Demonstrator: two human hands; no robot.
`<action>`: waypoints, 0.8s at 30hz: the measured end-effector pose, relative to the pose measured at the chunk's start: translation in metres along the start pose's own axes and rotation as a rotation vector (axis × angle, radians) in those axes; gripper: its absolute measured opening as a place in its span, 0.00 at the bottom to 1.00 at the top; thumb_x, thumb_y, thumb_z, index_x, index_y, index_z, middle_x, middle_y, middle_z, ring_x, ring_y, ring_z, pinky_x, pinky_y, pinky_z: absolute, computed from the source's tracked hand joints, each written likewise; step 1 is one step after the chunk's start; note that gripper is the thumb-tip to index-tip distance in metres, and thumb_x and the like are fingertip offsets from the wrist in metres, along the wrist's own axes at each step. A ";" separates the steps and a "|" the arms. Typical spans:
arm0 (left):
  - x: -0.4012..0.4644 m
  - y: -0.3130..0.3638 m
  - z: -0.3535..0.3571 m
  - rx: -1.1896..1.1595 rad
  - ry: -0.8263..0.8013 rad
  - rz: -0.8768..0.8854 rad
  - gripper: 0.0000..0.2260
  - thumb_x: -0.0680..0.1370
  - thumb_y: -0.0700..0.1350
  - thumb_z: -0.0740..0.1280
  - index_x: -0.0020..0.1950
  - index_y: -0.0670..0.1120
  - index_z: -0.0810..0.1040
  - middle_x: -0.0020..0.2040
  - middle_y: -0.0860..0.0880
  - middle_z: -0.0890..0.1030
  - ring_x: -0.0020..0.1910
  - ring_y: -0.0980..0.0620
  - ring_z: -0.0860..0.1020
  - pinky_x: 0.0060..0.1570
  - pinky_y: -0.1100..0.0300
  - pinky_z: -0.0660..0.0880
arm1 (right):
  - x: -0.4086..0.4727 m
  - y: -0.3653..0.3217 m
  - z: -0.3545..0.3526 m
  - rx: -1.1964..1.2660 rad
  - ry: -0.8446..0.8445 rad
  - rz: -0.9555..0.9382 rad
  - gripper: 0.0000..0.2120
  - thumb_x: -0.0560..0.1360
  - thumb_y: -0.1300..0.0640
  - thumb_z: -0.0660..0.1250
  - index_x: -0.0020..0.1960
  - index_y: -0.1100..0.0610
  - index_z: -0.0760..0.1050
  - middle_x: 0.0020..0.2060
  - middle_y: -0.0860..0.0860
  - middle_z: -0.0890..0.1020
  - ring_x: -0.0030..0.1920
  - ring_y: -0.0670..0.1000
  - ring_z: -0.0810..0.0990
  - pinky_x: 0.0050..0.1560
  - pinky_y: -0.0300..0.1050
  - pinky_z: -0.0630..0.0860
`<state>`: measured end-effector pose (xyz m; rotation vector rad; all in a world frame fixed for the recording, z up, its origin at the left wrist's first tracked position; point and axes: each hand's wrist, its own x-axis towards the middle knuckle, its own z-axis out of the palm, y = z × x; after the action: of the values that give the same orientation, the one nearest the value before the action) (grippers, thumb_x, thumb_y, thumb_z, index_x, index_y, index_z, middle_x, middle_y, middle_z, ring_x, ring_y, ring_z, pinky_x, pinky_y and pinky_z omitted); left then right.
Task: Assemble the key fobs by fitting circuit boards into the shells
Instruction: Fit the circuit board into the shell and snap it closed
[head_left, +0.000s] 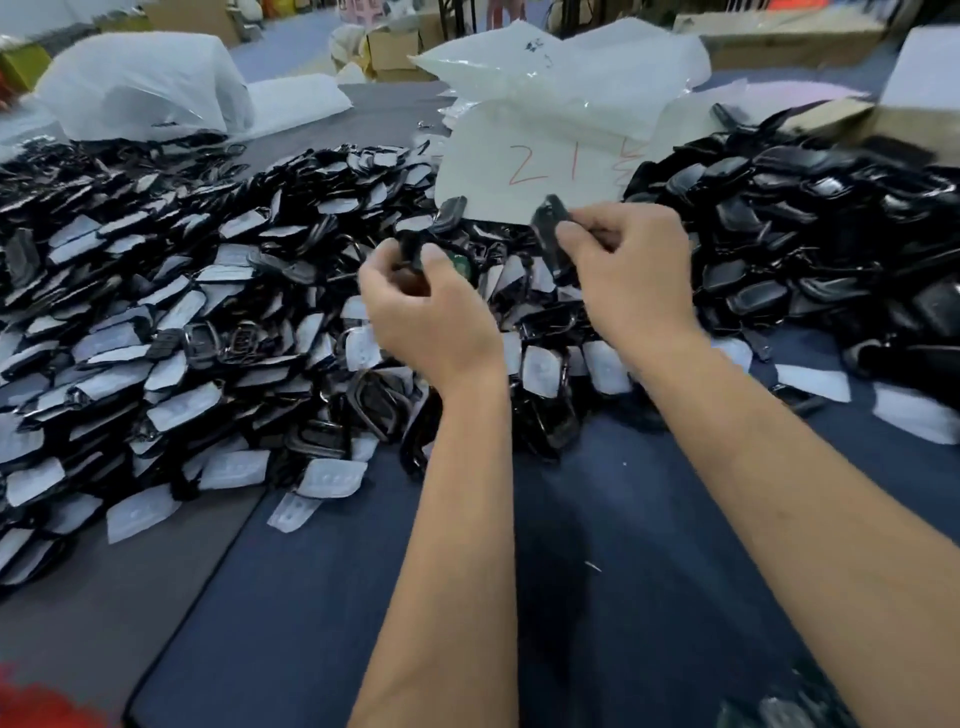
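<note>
Black shell (553, 234) pinched upright in right hand (631, 275); left hand (426, 317) curled round green circuit board (457, 265), above the table's (623, 545) middle.

- A black shell half (551, 236) is held upright above the pile, narrow end up, pinched at its middle.
- A second black shell piece (413, 250) is held just left of it, blurred.
- A green circuit board (460, 266) is seen against that piece, partly hidden.
</note>
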<state>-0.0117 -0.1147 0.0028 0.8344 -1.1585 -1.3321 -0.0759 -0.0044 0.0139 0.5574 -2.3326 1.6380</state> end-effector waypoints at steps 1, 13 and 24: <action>-0.021 0.000 0.008 0.039 -0.154 -0.026 0.06 0.79 0.41 0.70 0.56 0.46 0.79 0.45 0.50 0.81 0.40 0.54 0.77 0.44 0.62 0.77 | -0.003 0.012 -0.023 0.077 0.063 0.084 0.06 0.78 0.56 0.73 0.54 0.54 0.87 0.42 0.45 0.86 0.46 0.45 0.85 0.55 0.45 0.82; -0.133 -0.020 0.012 0.544 -1.434 0.324 0.03 0.76 0.41 0.73 0.47 0.48 0.82 0.40 0.55 0.82 0.37 0.62 0.77 0.42 0.63 0.74 | -0.087 0.084 -0.159 0.077 0.086 0.182 0.08 0.79 0.60 0.72 0.46 0.48 0.86 0.43 0.45 0.88 0.48 0.45 0.86 0.52 0.42 0.79; -0.125 -0.021 0.013 0.383 -1.313 0.066 0.17 0.82 0.51 0.67 0.42 0.38 0.82 0.32 0.42 0.78 0.29 0.53 0.77 0.34 0.49 0.80 | -0.091 0.078 -0.165 0.095 -0.186 0.075 0.05 0.79 0.62 0.73 0.50 0.52 0.84 0.36 0.47 0.84 0.37 0.43 0.79 0.44 0.36 0.74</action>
<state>-0.0152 0.0075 -0.0319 0.0460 -2.4702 -1.6302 -0.0326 0.1899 -0.0318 0.6764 -2.4419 1.8096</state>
